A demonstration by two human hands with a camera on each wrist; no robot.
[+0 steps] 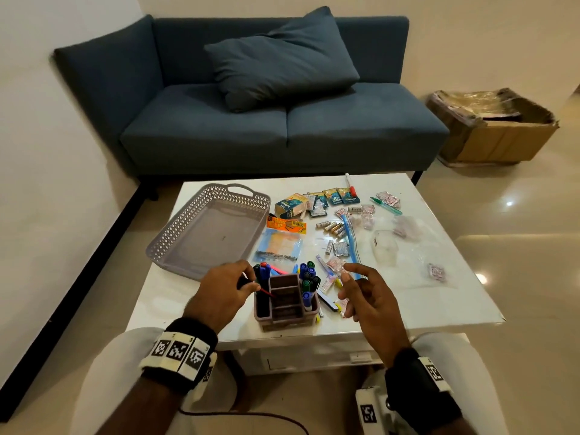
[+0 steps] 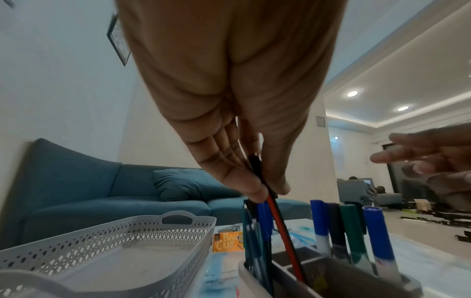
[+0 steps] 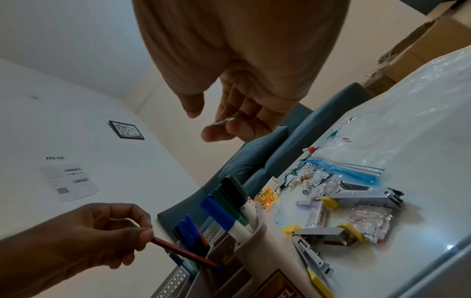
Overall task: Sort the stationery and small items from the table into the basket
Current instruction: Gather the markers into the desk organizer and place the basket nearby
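Note:
My left hand (image 1: 248, 282) pinches a red-and-black pencil (image 1: 266, 292) between thumb and fingertips. The pencil (image 2: 282, 227) slants down with its lower end inside the brown desk organizer (image 1: 284, 320) at the table's near edge. Blue and green markers (image 1: 309, 277) stand upright in the organizer's right side, with more pens in its left slot. The grey lattice basket (image 1: 207, 230) lies to the left with nothing in it. My right hand (image 1: 348, 284) hovers open just right of the organizer, fingers relaxed and holding nothing (image 3: 211, 125).
Loose items cover the white table (image 1: 439, 309): an orange bag-clip packet (image 1: 284, 237), batteries (image 1: 331, 227), a zip bag (image 1: 351, 243), grey staplers (image 3: 369, 195), small sachets and a green pen (image 1: 386, 205). A blue sofa (image 1: 251, 120) stands behind, and a cardboard box (image 1: 496, 127) sits far right.

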